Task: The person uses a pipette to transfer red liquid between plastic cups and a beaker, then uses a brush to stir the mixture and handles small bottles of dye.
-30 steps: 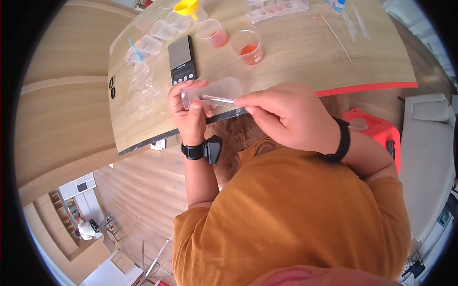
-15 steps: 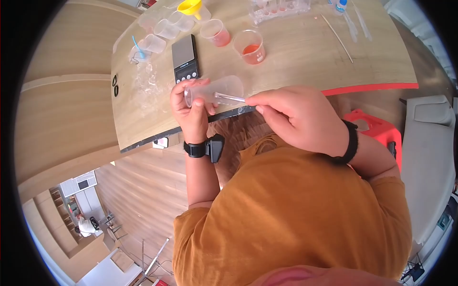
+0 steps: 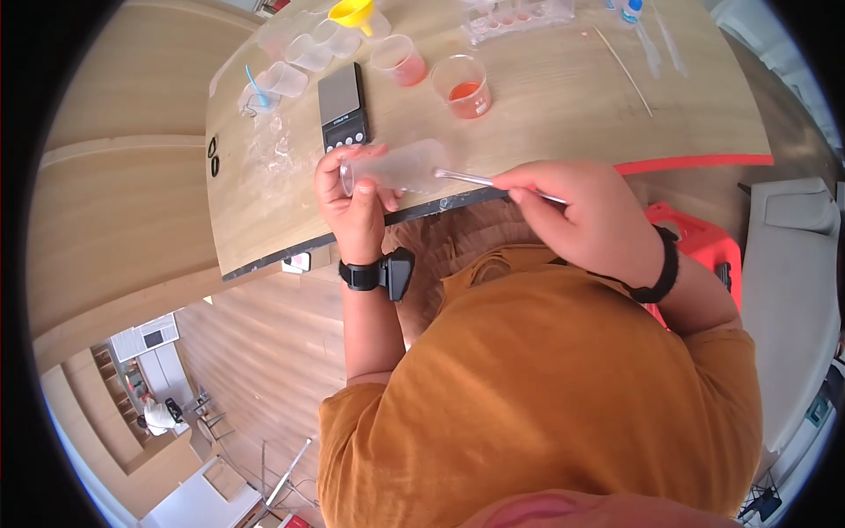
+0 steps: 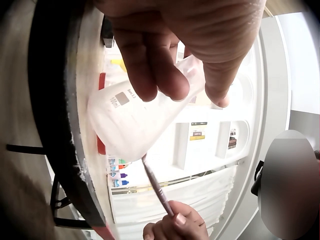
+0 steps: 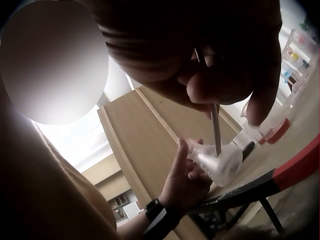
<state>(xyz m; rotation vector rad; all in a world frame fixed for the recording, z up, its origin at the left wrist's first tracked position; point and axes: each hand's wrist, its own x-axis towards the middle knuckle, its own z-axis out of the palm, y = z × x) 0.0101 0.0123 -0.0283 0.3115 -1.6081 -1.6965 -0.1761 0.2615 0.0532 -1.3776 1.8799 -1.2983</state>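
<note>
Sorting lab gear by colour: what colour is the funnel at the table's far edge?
Yellow. The funnel shows best in the head view.

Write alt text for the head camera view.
A left hand holds a clear plastic cup sideways over a wooden table edge while the right hand pinches a thin metal rod at the cup's base.

Big wood table (image 3: 528, 97) fills the top of the frame, w/ a dark edge at the front and a red strip along its right side. Wood floor (image 3: 264, 352) runs down the left, light brown planks. Red stool (image 3: 695, 233) sits at mid right. Grey sofa (image 3: 788, 290) is at the far right edge. White shelves (image 3: 145, 343) show small at lower left. Bright daylight all over the rm.
</note>
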